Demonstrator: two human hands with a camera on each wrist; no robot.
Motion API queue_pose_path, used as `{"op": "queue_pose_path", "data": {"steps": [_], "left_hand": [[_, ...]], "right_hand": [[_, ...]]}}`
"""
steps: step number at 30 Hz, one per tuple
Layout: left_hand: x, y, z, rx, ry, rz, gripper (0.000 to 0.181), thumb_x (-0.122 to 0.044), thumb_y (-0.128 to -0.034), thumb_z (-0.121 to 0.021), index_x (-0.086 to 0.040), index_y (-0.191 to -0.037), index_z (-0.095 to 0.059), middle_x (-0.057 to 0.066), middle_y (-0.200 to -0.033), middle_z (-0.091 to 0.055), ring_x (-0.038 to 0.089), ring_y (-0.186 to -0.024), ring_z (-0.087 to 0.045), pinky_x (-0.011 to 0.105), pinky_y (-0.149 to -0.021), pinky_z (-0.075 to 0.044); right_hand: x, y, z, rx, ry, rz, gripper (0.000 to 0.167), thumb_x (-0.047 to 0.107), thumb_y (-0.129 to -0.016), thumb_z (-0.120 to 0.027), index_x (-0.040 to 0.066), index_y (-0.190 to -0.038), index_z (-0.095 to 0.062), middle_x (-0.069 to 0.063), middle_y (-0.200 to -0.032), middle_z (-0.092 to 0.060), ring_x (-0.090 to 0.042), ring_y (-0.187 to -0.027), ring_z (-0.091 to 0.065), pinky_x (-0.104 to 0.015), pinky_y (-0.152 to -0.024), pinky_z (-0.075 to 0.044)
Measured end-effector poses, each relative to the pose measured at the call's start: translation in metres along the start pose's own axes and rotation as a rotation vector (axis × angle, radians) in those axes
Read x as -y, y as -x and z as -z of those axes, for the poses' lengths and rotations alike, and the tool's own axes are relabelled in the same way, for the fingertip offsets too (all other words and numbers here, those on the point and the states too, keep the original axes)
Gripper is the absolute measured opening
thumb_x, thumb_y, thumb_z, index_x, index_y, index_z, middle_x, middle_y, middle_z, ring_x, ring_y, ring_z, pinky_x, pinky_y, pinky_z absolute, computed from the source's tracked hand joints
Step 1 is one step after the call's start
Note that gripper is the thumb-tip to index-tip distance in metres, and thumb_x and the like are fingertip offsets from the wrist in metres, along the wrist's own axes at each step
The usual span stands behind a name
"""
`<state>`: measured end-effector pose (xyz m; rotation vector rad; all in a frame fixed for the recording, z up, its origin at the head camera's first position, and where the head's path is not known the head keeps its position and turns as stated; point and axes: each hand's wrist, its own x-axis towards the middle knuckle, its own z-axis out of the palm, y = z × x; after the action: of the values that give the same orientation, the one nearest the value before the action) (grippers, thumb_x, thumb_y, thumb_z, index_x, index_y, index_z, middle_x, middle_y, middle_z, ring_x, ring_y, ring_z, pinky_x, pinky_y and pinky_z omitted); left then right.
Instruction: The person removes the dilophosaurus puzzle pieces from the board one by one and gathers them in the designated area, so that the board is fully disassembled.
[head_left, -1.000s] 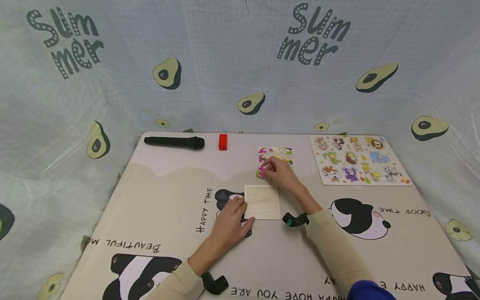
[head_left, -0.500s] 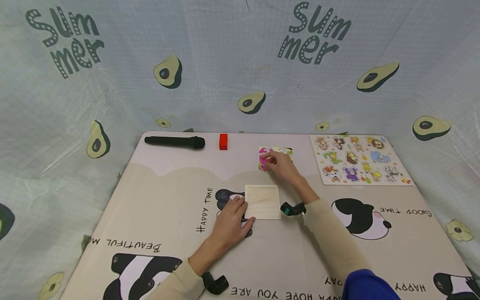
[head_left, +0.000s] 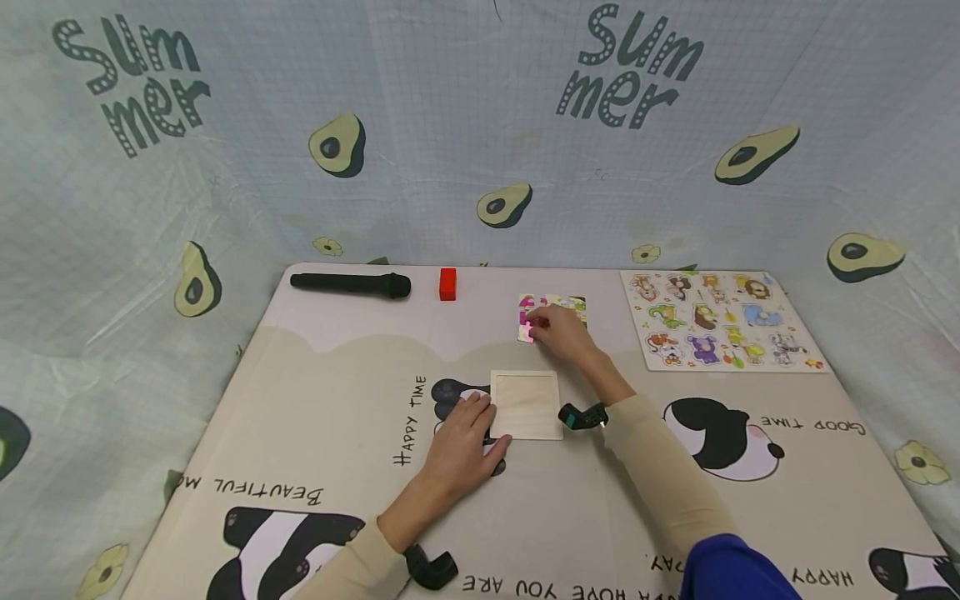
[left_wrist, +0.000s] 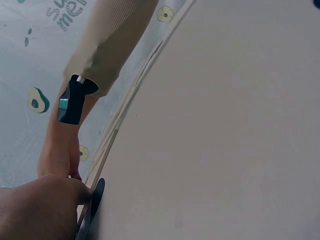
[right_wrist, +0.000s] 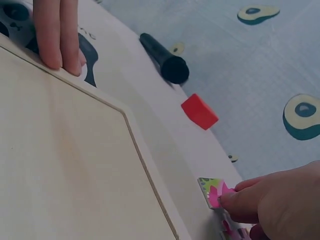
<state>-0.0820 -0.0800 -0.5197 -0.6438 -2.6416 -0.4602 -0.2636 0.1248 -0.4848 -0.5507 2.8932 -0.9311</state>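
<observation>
Near the middle of the table lies a square wooden puzzle tray (head_left: 525,406) with a raised rim. My left hand (head_left: 459,446) rests flat at its left edge, and its straight fingertips touch the rim in the right wrist view. Behind the tray, my right hand (head_left: 562,333) reaches to a block of colourful puzzle pieces (head_left: 553,299) and partly covers them. Its thumb and finger pinch a pink and green puzzle piece (right_wrist: 212,191) at the block's near left corner.
A black microphone (head_left: 348,285) and a red block (head_left: 447,284) lie along the table's back edge. On the right is a white board with animal pictures (head_left: 723,321). A patterned curtain (head_left: 420,125) stands behind the table.
My right hand has drawn back slightly, away from me, bringing the pinched puzzle piece up against the others. My left hand and the tray stay where they were.
</observation>
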Motion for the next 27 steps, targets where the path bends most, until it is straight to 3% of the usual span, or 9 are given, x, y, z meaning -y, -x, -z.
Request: {"op": "queue_pose_path", "data": {"steps": [7,16,27], "left_hand": [[0.0005,0.0001,-0.0005,-0.013,0.009,-0.003,0.05,-0.036,-0.0889,-0.073,0.002,-0.121,-0.068,0.017,-0.125,-0.068,0.032,-0.125,-0.062,0.045,-0.109,-0.049],[0.001,-0.0006,0.0012,-0.013,0.013,-0.008,0.048,-0.035,-0.0891,-0.073,0.002,-0.12,-0.068,0.017,-0.124,-0.068,0.033,-0.125,-0.062,0.046,-0.109,-0.049],[0.0016,-0.0001,0.0026,-0.005,0.014,-0.004,0.048,-0.036,-0.0893,-0.073,0.001,-0.12,-0.068,0.016,-0.125,-0.068,0.032,-0.125,-0.062,0.045,-0.109,-0.049]], "right_hand": [[0.0015,0.0015,-0.0014,-0.012,0.05,0.006,0.026,0.014,-0.096,-0.067,0.002,-0.12,-0.07,-0.014,-0.102,-0.068,-0.023,-0.09,-0.06,-0.038,-0.079,-0.052],[0.0048,0.0072,-0.004,-0.029,0.122,-0.012,0.03,0.033,-0.091,-0.074,0.004,-0.101,-0.071,-0.01,-0.097,-0.063,-0.021,-0.083,-0.056,-0.035,-0.072,-0.048],[0.0074,0.0076,-0.0049,0.003,0.141,-0.02,0.03,0.029,-0.091,-0.074,0.003,-0.105,-0.073,-0.01,-0.096,-0.06,-0.021,-0.083,-0.054,-0.034,-0.072,-0.046]]}}
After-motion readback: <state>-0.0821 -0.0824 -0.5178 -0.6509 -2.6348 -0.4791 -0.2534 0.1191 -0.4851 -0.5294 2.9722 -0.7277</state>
